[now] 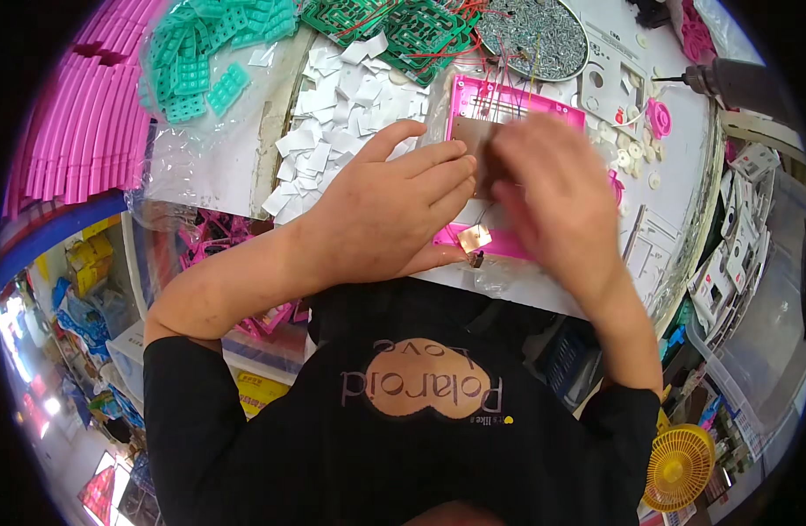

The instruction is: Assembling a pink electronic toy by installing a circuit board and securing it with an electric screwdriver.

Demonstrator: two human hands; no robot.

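A bright pink plastic casing (556,105) lies on the bench in front of me, with a brown board (475,131) and thin wires inside it. My left hand (403,197) rests along its left side, fingers stretched out and thumb extended by the near corner. My right hand (556,188) is over the right part of the casing, smeared by motion; its fingers and anything in them cannot be made out. A small shiny copper-coloured square (475,238) sits at the near left corner beside a tiny dark part.
Left of the casing are loose white paper pieces (319,131), bagged green keypads (192,83) and stacked pink panels (83,131). Behind lie green circuit boards (420,39) with red wires and a dish of screws (534,39). At right, a dark power screwdriver (727,83) points inward.
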